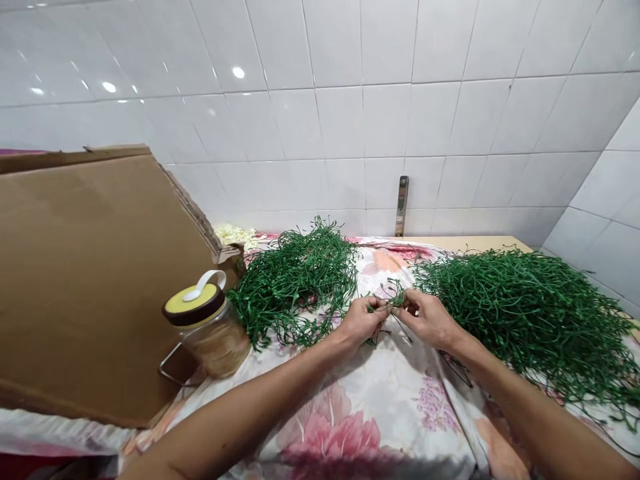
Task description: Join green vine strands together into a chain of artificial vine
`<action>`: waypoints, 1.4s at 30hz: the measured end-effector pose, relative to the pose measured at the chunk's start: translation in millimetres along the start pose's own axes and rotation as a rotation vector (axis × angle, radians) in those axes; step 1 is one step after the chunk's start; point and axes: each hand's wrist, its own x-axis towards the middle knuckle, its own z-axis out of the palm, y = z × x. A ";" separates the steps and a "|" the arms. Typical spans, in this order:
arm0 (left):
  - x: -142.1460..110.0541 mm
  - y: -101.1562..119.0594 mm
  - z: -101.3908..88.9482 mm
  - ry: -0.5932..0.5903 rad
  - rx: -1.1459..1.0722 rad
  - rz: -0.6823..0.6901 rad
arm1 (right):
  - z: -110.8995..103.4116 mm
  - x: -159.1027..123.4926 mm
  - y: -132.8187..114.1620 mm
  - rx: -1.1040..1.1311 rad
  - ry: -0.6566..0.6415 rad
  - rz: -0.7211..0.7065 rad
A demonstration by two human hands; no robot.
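My left hand (361, 321) and my right hand (427, 318) meet over a flowered cloth (370, 407), fingers pinched together on a small green stem piece (393, 298) held between them. A heap of green stems (295, 280) lies to the left of my hands. A larger heap of the same green stems (530, 313) spreads out on the right, close behind my right wrist.
A clear jar with a yellow and brown lid (207, 330) lies tilted beside a big cardboard sheet (85, 267) on the left. Pale flower bits (235, 235) sit behind the cardboard. White tiled walls (350, 100) close off the back and right, with a metal bracket (402, 205).
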 end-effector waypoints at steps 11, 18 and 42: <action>-17.4 -7.9 -12.4 0.038 0.458 0.293 | 6.2 -4.1 -1.9 0.009 -0.123 0.015; -21.3 -3.4 -10.6 0.007 0.516 0.324 | 2.0 -4.0 -5.6 0.024 -0.144 0.063; -18.5 -10.4 -11.7 0.038 0.515 0.346 | 10.1 -2.6 0.3 0.000 -0.136 0.079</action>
